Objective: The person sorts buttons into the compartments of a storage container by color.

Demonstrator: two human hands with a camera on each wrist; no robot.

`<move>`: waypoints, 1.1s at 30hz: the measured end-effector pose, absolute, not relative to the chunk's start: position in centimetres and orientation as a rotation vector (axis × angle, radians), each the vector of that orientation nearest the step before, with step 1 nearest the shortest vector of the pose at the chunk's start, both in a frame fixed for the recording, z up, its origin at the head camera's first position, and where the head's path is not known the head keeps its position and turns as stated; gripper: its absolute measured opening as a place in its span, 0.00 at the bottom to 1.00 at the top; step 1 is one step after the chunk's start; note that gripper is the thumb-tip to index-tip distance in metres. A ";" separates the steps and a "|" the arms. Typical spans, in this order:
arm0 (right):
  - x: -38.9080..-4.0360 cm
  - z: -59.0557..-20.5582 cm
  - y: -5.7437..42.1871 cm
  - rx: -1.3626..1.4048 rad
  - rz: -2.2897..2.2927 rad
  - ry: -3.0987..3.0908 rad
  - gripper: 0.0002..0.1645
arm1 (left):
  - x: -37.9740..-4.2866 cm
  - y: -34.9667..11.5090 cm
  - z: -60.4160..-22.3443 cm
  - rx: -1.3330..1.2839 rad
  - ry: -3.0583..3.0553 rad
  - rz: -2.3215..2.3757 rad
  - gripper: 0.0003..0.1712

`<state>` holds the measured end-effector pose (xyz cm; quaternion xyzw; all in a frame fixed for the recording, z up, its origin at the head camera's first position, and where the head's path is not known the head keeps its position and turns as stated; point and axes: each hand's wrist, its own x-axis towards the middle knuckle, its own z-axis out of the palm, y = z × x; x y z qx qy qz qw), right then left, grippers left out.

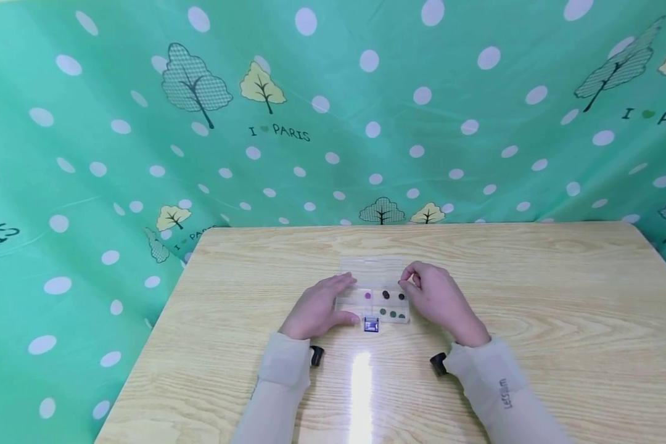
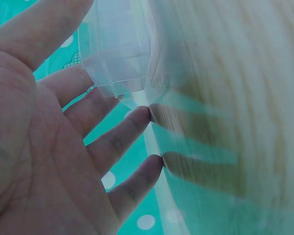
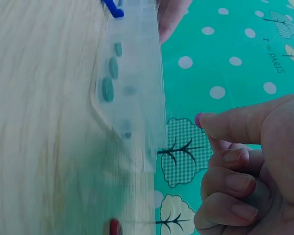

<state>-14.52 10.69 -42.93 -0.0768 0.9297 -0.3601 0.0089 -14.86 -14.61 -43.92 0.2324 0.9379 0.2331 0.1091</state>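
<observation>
A clear plastic divided box (image 1: 361, 309) stands on the table with its see-through lid (image 1: 369, 268) folded back. Several green discs (image 1: 393, 314) lie in its front right part, dark discs (image 1: 385, 295) behind them, and a pink disc (image 1: 367, 296) left of those. My left hand (image 1: 322, 306) spans the box's left end, thumb at the front and fingers toward the back, all fairly straight. Above the right back corner, my right hand (image 1: 435, 296) pinches a small magenta disc (image 3: 198, 120) between thumb and index finger, the other fingers curled in.
A blue-purple clasp (image 1: 371, 324) projects at the box's front edge. In the right wrist view a small red piece (image 3: 115, 228) shows low on the wooden table (image 1: 227, 370). Green dotted cloth (image 1: 333, 105) hangs behind the table's back edge.
</observation>
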 end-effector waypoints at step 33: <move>-14.5 -42.9 6.5 -0.247 -1.216 2.796 0.03 | -14.9 -14.3 -43.9 0.659 2.770 0.691 0.48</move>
